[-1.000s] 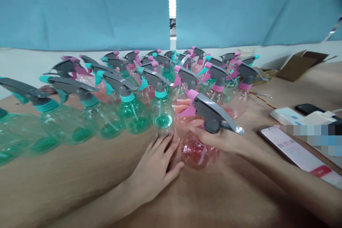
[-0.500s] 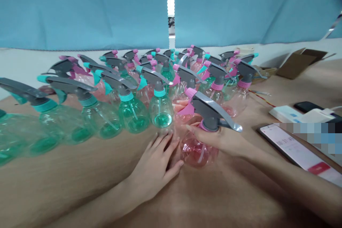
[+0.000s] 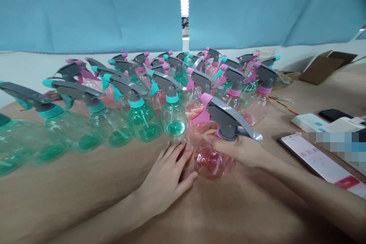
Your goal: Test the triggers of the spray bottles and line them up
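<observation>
A pink spray bottle (image 3: 215, 162) with a grey and pink trigger head stands upright on the table, right of centre. My right hand (image 3: 228, 148) is wrapped round its neck, with some fingers hidden behind the bottle. Just left of it, my left hand (image 3: 168, 177) lies flat on the tabletop with its fingers stretched out, holding nothing. Beyond those fingertips stands a green spray bottle (image 3: 175, 124) with a turquoise collar. Another green spray bottle (image 3: 145, 124) is beside it, in a row that runs off to the left.
Several pink and green spray bottles crowd the table's back, below a blue curtain (image 3: 114, 11). At right lie a phone (image 3: 317, 154) with a lit screen, a white box-like device (image 3: 309, 122) and thin coloured wires (image 3: 286, 106). A cardboard box (image 3: 321, 68) sits at the back right.
The view has shifted very slightly, so things appear a little further right. Both hands and the pink spray bottle keep the same places relative to each other.
</observation>
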{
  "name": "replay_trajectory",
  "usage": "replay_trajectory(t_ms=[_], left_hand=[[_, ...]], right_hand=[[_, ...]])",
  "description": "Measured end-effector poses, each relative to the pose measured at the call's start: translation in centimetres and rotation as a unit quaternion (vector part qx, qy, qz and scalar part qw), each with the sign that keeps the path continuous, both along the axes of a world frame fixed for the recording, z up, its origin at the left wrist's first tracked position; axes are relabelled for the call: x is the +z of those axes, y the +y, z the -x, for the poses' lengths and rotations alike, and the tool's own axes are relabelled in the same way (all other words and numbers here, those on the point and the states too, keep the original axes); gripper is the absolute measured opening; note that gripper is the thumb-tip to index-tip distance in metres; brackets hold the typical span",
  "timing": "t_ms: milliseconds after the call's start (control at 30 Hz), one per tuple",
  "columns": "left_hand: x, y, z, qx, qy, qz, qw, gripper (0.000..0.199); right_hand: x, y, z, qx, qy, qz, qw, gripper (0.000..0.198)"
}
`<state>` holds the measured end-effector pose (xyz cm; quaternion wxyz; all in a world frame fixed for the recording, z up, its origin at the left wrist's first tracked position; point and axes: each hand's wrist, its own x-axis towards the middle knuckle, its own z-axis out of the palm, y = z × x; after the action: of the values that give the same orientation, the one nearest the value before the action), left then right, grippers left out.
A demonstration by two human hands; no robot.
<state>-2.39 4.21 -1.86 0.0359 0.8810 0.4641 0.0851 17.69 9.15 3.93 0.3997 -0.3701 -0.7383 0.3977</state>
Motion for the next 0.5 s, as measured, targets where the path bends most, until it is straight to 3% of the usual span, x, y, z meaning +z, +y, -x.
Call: replay_trajectory(t_ms=[100, 267, 500], left_hand=[[0.1, 0.0, 0.0, -0.001, 0.002, 0.004, 1.000, 0.051], [0.2, 0.0, -0.1, -0.001, -0.008, 0.002, 1.000, 0.052], [0.1, 0.0, -0.1, -0.002, -0.001, 0.001, 1.000, 0.051]], right_hand=[[0.1, 0.0, 0.0, 0.017, -0.002, -0.001, 1.000, 0.038], [0.7, -0.1, 0.0, 0.011, -0.003, -0.018, 1.000, 0.043], [1.4, -0.5, 0.2, -0.001, -0.045, -0.032, 0.998, 0.010]])
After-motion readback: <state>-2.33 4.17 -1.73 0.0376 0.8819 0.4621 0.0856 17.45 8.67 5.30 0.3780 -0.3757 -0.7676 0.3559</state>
